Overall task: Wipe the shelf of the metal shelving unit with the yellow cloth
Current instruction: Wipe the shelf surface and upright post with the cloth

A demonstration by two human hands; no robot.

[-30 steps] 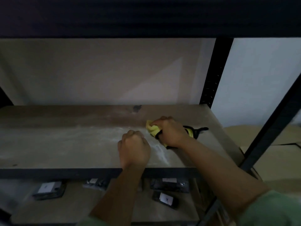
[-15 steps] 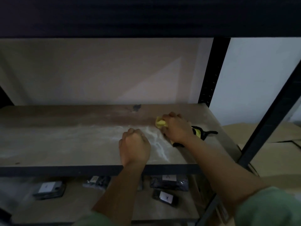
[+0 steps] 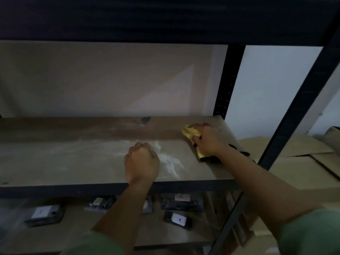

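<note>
The brown shelf board point(image 3: 64, 159) of the black metal shelving unit runs across the view, dusty, with pale smear marks near its middle. My right hand point(image 3: 207, 139) presses a crumpled yellow cloth point(image 3: 189, 132) with black trim onto the board near its back right corner. My left hand point(image 3: 141, 161) rests as a closed fist on the board near the front edge, holding nothing.
A dark stain point(image 3: 145, 120) marks the back of the board. Black uprights point(image 3: 228, 80) point(image 3: 298, 100) stand at the right. Several dark labelled packets point(image 3: 177, 219) lie on the lower shelf. Cardboard boxes point(image 3: 303, 159) sit to the right, and another shelf hangs overhead.
My right hand has slid the yellow cloth back and to the right across the board. The left fist has stayed in place.
</note>
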